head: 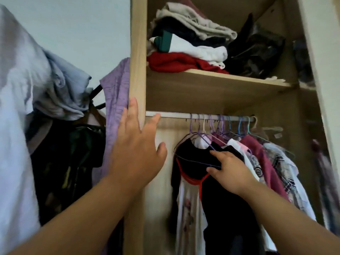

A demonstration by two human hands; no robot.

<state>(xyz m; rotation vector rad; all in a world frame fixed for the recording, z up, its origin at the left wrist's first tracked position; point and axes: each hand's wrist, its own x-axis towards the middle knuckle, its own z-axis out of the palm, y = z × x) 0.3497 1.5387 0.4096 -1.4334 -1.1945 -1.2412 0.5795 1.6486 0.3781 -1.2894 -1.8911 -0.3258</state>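
Observation:
My left hand [137, 144] is raised with straight, spread fingers in front of the wardrobe's left wooden post [138, 52], holding nothing. My right hand [228, 169] reaches into the wardrobe and grips the shoulder of a black garment [191, 157] that hangs on a purple wire hanger [202, 137]. The hanger hooks over a white rail [176, 115]. A white floral garment with red trim [189, 208] hangs under the black one. Several more clothes on hangers crowd the rail to the right, among them a maroon top [257, 150] and a checked shirt [281, 162].
A wooden shelf [211, 85] above the rail carries folded clothes: red [174, 64], white and grey, plus a black bag [255, 50]. Left of the wardrobe, a purple garment [116, 100], a light blue cloth [62, 89] and dark clothes hang outside. A white fabric [12, 126] fills the left edge.

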